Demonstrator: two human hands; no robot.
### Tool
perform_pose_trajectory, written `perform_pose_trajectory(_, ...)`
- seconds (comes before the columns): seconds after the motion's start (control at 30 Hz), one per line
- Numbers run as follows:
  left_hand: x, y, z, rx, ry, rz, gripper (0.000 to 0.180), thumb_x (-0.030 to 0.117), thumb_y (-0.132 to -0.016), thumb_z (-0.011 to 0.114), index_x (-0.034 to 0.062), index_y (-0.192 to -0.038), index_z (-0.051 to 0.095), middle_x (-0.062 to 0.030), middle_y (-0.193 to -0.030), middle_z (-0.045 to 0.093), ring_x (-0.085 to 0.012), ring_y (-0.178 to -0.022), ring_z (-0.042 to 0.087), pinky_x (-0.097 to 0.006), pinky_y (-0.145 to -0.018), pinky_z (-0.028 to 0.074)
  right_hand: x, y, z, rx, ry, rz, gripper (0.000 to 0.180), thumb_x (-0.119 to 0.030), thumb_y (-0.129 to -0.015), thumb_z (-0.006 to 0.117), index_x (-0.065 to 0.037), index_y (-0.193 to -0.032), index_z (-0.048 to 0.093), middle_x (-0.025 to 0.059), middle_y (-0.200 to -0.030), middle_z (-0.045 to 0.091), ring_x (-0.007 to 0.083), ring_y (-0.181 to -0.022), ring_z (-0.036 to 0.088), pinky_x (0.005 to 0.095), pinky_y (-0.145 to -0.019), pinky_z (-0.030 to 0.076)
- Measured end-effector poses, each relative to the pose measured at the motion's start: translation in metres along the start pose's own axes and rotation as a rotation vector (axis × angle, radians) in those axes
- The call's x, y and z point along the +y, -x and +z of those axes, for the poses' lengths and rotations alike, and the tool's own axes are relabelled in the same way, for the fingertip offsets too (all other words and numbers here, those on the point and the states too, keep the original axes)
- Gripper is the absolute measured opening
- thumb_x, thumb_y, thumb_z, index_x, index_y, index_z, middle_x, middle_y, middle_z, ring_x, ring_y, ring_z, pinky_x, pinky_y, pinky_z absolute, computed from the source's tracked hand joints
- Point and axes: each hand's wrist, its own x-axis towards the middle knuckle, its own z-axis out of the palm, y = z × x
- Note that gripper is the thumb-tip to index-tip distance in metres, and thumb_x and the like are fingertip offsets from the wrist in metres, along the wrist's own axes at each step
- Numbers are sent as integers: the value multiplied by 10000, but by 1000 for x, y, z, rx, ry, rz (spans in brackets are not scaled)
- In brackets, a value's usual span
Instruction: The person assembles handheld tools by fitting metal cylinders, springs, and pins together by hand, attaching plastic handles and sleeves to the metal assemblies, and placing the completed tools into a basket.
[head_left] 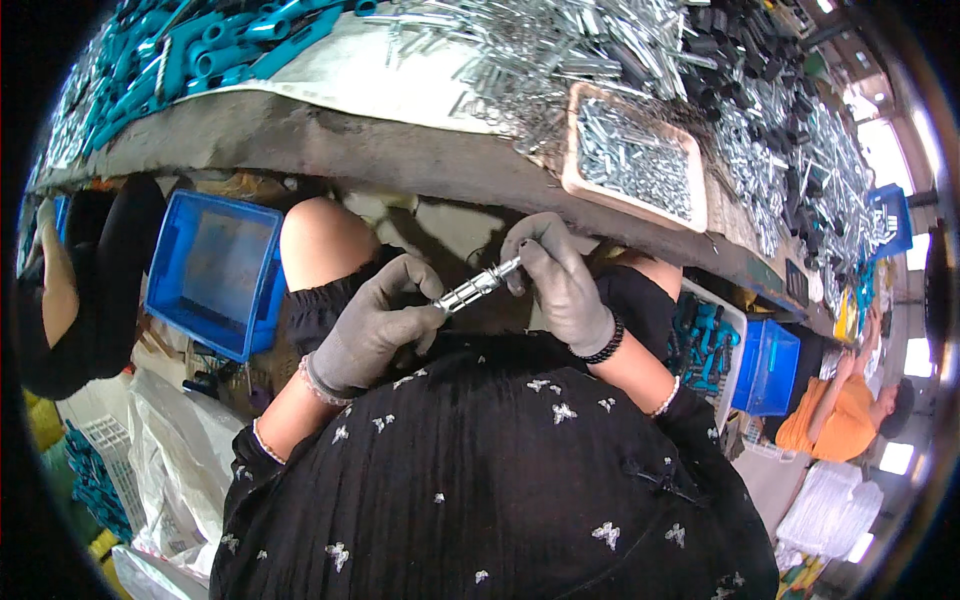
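Both my hands wear grey gloves and meet over my lap, below the table edge. My left hand [375, 325] pinches the lower end of a small silver metal bolt assembly [478, 286]. My right hand [558, 280] grips its upper end with fingertips. The part lies slanted between the two hands, rising to the right.
A worktable [300, 130] runs above, piled with teal plastic parts [215, 45], silver metal pins [540, 45] and black pieces [740, 50]. A tan tray [632, 155] holds screws. A blue bin [215, 270] sits left; another blue bin [765, 365] and a white tray of teal parts [705, 345] sit right. Other people sit at both sides.
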Motion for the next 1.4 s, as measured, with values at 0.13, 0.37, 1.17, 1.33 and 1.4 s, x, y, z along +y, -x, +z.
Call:
perform_pose_trajectory(0.13,-2,12,-13,59,-35,78,187,101,-882,664,81,-992,514,13,-758,533,-62,-606,514,-220,-510,372,2,-4,3,-67,-71,37,196,-187,-979,612,-10,-995,528,51,-837,558,108,-697,526,259,-655,449)
perform_pose_trajectory(0.37,11,18,-16,46,-95,-53,193,104,-873,676,79,-980,518,17,-759,532,-57,-605,512,-209,-501,371,-3,-1,6,-83,111,9,101,-93,-990,586,-10,-1014,533,27,-854,552,96,-707,537,253,-647,470)
perform_pose_trajectory(1.17,5,16,-11,5,-85,-58,184,96,-879,665,79,-1002,530,-7,-696,567,-78,-548,501,-225,-480,364,-24,7,9,0,228,219,260,-86,-927,669,6,-1158,593,32,-902,610,87,-787,562,243,-699,481)
perform_pose_trajectory(1.33,-1,24,-26,-30,-12,-3,203,94,-893,681,53,-1041,548,-13,-839,582,-101,-728,556,-246,-625,437,-64,-14,19,-141,673,72,335,-70,-885,685,3,-1204,611,29,-943,641,93,-833,604,248,-732,507)
perform_pose_trajectory(1.4,-7,28,-35,24,6,58,180,87,-916,659,57,-1049,542,3,-855,554,-85,-740,532,-243,-656,433,-98,-47,34,-157,812,-181,290,-85,-888,675,4,-1163,646,81,-989,676,125,-875,641,296,-752,521)
